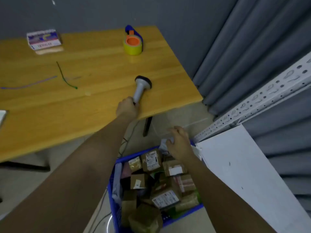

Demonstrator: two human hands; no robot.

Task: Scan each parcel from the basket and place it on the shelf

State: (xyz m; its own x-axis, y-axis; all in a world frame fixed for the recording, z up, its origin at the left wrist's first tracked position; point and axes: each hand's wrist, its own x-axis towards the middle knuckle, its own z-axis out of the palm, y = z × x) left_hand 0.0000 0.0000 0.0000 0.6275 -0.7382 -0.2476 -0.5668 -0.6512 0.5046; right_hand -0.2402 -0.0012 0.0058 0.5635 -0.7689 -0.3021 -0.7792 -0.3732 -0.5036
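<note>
A blue basket (112, 190) on the floor holds several brown taped parcels (152, 161) with white labels. My right hand (179, 144) hovers over the basket's far end with fingers spread, just above a pale wrapped parcel (165, 142); it holds nothing. My left hand (127, 108) reaches to the wooden table's near right edge and grips the handle of a white barcode scanner (141, 89) that lies on the tabletop. A white metal shelf (235, 157) stands right of the basket.
On the wooden table (92, 68) stand a yellow tape roll in a blue dispenser (133, 42), a stack of printed packets (43, 39) and loose cable ties (64, 77). A perforated shelf upright (262, 96) and grey curtain (252, 47) are at the right. Cables run across the floor.
</note>
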